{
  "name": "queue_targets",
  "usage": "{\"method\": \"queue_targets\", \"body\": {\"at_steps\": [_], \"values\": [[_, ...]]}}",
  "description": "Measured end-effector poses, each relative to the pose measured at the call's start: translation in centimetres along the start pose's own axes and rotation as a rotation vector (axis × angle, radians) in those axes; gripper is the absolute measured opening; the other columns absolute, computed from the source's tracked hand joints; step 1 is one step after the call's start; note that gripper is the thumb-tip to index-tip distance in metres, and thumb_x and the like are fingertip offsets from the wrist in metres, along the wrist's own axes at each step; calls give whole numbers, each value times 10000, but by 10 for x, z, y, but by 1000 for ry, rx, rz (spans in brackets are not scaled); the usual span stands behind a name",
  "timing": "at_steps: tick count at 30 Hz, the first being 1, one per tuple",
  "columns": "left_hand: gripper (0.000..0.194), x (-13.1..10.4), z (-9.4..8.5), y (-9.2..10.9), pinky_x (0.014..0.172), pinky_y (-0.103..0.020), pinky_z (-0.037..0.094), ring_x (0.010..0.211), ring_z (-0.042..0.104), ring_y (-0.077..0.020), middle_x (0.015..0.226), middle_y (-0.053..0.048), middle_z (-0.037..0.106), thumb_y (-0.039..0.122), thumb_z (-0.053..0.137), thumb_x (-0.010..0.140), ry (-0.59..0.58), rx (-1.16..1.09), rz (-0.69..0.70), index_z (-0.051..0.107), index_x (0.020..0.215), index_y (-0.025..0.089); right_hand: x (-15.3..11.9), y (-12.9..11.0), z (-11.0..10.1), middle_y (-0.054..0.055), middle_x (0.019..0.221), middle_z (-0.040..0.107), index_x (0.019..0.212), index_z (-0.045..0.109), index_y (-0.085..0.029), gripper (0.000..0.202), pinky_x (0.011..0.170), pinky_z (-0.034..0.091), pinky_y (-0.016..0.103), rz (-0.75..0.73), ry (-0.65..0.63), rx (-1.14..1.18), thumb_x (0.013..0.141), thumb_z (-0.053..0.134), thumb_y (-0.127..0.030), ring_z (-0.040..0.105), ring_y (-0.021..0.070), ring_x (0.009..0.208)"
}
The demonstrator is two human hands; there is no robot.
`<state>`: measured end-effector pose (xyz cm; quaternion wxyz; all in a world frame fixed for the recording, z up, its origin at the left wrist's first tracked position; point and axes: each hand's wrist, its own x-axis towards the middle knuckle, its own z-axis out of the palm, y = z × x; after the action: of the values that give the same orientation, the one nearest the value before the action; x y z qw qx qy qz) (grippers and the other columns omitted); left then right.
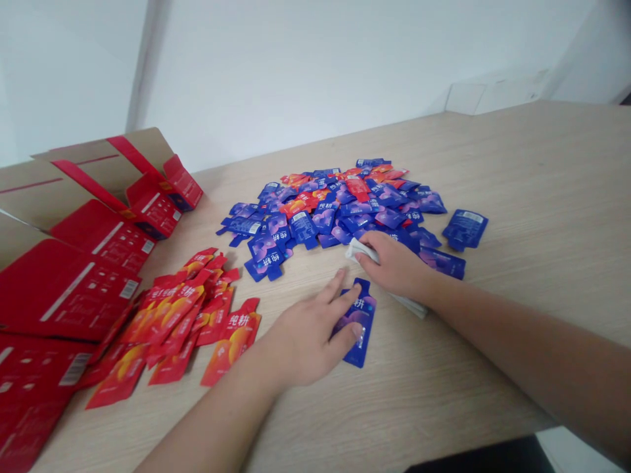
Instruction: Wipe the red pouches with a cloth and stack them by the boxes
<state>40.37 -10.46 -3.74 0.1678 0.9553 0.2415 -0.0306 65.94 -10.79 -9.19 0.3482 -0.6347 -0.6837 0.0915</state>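
Note:
A blue and purple pouch [363, 332] lies flat on the table, its spout end pointing away from me. My left hand [310, 335] rests over its left side, fingers stretched and thumb across it. To the right and slightly farther off, my right hand [392, 263] has its fingers closed around a folded white cloth [357, 251]; part of the cloth shows below the wrist, and the rest is hidden. Just beyond the right hand spreads a heap of blue pouches [345, 207] with some red and orange ones mixed in.
Left of my left hand lies a pile of red and orange pouches [172, 315], with a single red pouch [234, 335] at its right side. Several open red cartons [69, 289] stand in a row along the far left. A white wall [315, 79] rises behind the table [532, 197].

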Motion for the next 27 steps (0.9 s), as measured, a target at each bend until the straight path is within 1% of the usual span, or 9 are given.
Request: {"method": "queue_targets", "body": {"at_steps": [3,5,9,11,14,17,20,23,27], "values": [[580,-3,-1,-5,1246,-468,453,1527,520,-307,1778,-39,324,538,556,1089,-28,4,105,487,1639,370,0,1,0,73,1045,684,1034,583,-238,45,847,476,387,2,-9,4,996,598,-257,657,264,982],[567,-1,6,0,1185,-513,514,1439,606,-344,1751,-49,389,543,578,1070,-9,53,74,532,1608,372,0,1,-1,76,1045,688,1042,588,-237,58,853,482,395,3,-16,-1,994,602,-268,660,270,984],[642,6,24,18,1050,-557,599,1331,670,-391,1722,-162,418,562,443,1104,108,122,-174,468,1654,233,-2,-2,-3,89,1078,696,1083,601,-238,93,882,496,417,-7,-11,-10,998,605,-275,664,284,1014],[768,8,27,21,1060,-547,596,1355,646,-397,1698,-197,438,653,442,1082,148,101,-229,412,1672,161,-5,-7,-5,88,1082,697,1090,611,-240,98,879,505,417,-34,-8,4,1001,612,-282,665,281,1011],[960,6,22,16,1102,-549,567,1379,613,-400,1641,-207,490,790,515,1002,216,76,-277,360,1681,129,-10,-16,-9,80,1084,704,1110,624,-242,119,864,514,409,-100,-37,34,1004,627,-295,667,269,987],[1050,5,16,2,1219,-574,457,1483,515,-404,1666,-200,469,837,584,947,254,71,-261,346,1686,132,-16,-23,-13,70,1082,712,1122,629,-247,138,855,519,403,-169,-100,46,998,643,-306,669,262,969],[1143,7,20,-11,1331,-552,295,1629,320,-380,1765,-190,322,878,593,916,183,28,-172,292,1713,116,-21,-29,-15,65,1069,724,1119,653,-242,158,882,521,402,-228,-207,79,969,669,-289,679,264,984],[1212,11,29,-16,1370,-550,176,1685,153,-371,1806,-182,177,919,553,901,85,-18,-185,243,1731,92,-25,-35,-19,72,1129,740,1156,684,-228,224,935,527,401,-271,-388,158,934,701,-248,691,262,1043],[1320,14,36,-15,1378,-570,109,1692,69,-380,1812,-168,98,937,615,827,55,1,-242,203,1738,75,-27,-44,-22,64,1161,740,1112,734,-237,181,939,532,381,-290,-637,188,932,737,-259,696,250,1071]]}}
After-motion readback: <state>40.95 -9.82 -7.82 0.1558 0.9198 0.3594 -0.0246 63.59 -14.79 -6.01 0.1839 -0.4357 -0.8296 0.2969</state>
